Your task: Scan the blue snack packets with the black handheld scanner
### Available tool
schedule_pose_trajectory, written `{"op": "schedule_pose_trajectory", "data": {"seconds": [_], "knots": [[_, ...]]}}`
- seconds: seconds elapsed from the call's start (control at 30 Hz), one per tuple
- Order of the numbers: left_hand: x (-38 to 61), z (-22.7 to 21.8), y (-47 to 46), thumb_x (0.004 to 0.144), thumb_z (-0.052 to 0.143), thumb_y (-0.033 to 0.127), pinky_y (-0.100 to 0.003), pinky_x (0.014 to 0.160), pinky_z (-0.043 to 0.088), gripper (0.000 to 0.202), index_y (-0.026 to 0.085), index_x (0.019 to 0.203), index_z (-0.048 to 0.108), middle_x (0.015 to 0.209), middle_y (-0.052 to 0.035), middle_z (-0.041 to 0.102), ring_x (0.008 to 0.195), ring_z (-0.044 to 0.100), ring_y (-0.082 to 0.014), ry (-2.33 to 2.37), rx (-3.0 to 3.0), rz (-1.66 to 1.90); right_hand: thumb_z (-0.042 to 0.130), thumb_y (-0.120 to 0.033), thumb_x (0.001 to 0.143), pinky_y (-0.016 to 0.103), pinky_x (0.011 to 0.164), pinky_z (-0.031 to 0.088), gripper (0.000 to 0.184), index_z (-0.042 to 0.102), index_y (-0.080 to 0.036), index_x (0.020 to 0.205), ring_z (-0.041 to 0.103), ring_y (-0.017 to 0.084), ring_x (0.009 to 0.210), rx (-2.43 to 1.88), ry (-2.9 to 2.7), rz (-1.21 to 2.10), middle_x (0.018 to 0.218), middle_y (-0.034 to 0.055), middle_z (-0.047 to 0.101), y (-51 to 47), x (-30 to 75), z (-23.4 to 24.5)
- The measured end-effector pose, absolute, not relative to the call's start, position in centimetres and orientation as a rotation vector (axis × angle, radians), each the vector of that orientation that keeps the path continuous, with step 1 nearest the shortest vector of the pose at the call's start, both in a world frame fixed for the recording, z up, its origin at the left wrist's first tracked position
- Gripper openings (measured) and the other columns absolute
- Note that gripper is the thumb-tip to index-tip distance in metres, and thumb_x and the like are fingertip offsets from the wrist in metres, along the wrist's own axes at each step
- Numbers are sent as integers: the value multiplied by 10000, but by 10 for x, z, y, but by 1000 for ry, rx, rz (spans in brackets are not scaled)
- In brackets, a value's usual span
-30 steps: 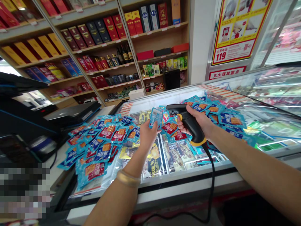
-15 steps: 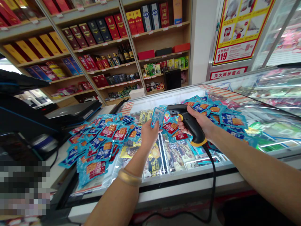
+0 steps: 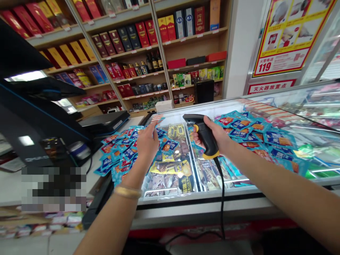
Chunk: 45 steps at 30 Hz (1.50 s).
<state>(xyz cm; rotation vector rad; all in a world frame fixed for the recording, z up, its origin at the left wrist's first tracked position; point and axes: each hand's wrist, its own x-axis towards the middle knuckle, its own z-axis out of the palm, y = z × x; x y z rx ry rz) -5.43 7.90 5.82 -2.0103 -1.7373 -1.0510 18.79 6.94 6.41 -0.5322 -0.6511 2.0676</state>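
My left hand (image 3: 147, 143), with a gold bangle (image 3: 128, 191) on its wrist, is over the right edge of a heap of blue snack packets (image 3: 120, 152). A thin blue edge of a snack packet (image 3: 160, 120) shows at its fingertips, mostly hidden by the fingers. My right hand (image 3: 219, 136) is wrapped round the handle of a black and yellow barcode scanner (image 3: 208, 140), whose head points left. The scanner's cable (image 3: 222, 198) hangs down over the front edge. Behind my right hand lies a second heap of similar packets (image 3: 278, 138).
Both heaps lie on the glass top of a chest freezer (image 3: 170, 198) with frozen goods inside. A dark checkout machine (image 3: 34, 124) and a flat black device (image 3: 106, 120) stand at left. Shelves of boxed goods (image 3: 130, 37) line the back. A fire-safety poster (image 3: 281, 65) hangs at right.
My left hand has moved left with the packet, from in front of the scanner to the left heap. The view has turned left. My right hand keeps its hold on the scanner.
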Motion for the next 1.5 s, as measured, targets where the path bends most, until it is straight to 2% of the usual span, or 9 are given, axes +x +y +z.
{"op": "schedule_pose_trajectory", "data": {"seconds": [0.13, 0.2, 0.33, 0.57, 0.9, 1.13, 1.27, 1.4, 1.5], "knots": [[-97, 45, 75, 909, 416, 400, -604, 1117, 223, 514, 222, 1388, 476, 1480, -119, 418, 1374, 352, -345, -2011, -1884, -586, 343, -574, 950, 204, 479, 498, 513, 548, -129, 799, 548, 121, 520, -494, -569, 2184, 593, 56, 561, 74, 142, 57], [-106, 34, 72, 905, 402, 483, -659, 1090, 217, 577, 234, 1425, 421, 1539, -118, 310, 1417, 240, -382, -2120, -1893, -410, 349, -561, 954, 207, 484, 503, 501, 545, -128, 797, 557, 123, 517, -501, -540, 2238, 595, 61, 573, 74, 125, 47], [-108, 22, 69, 934, 313, 470, -674, 1077, 226, 572, 237, 1453, 369, 1557, -108, 270, 1428, 202, -386, -2105, -1941, -396, 389, -530, 952, 223, 480, 507, 451, 546, -137, 796, 574, 136, 515, -547, -547, 2254, 604, 68, 591, 74, 115, 28], [-97, 32, 67, 925, 358, 448, -673, 1103, 146, 589, 199, 1459, 361, 1547, -146, 281, 1445, 144, -379, -2023, -1860, -627, 356, -560, 948, 229, 470, 498, 469, 528, -148, 804, 546, 134, 506, -498, -532, 2211, 598, 56, 564, 76, 142, 41], [28, 38, 76, 836, 579, 420, -451, 1123, 311, 660, 123, 1399, 404, 1445, -198, 433, 1359, 383, -294, -1697, -2486, -1023, 314, -593, 940, 217, 481, 494, 518, 547, -149, 806, 527, 133, 551, -568, -592, 1965, 634, 57, 533, 82, 252, 68], [86, 12, 76, 785, 623, 493, -468, 1065, 370, 733, 162, 1405, 412, 1408, -193, 479, 1302, 444, -346, -1715, -2741, -795, 324, -566, 945, 246, 478, 494, 482, 561, -169, 807, 512, 143, 551, -595, -617, 1896, 640, 51, 538, 81, 288, 44], [87, 5, 77, 805, 604, 453, -462, 1019, 410, 684, 148, 1394, 437, 1335, -199, 547, 1237, 509, -349, -1758, -2782, -772, 315, -567, 947, 248, 477, 497, 470, 548, -178, 822, 517, 149, 540, -616, -595, 1908, 646, 55, 548, 84, 282, 41], [81, 3, 79, 787, 647, 426, -426, 990, 437, 653, 178, 1367, 478, 1283, -162, 594, 1174, 561, -309, -1757, -2771, -922, 335, -551, 951, 236, 513, 510, 451, 546, -175, 820, 542, 146, 561, -614, -599, 1899, 652, 54, 551, 85, 281, 43], [78, 4, 84, 792, 643, 436, -417, 964, 457, 528, 176, 1249, 587, 1187, -136, 649, 1108, 596, -289, -1833, -2654, -1326, 355, -548, 948, 235, 543, 519, 446, 552, -171, 815, 556, 145, 581, -595, -619, 1870, 661, 57, 560, 82, 281, 44]]}}
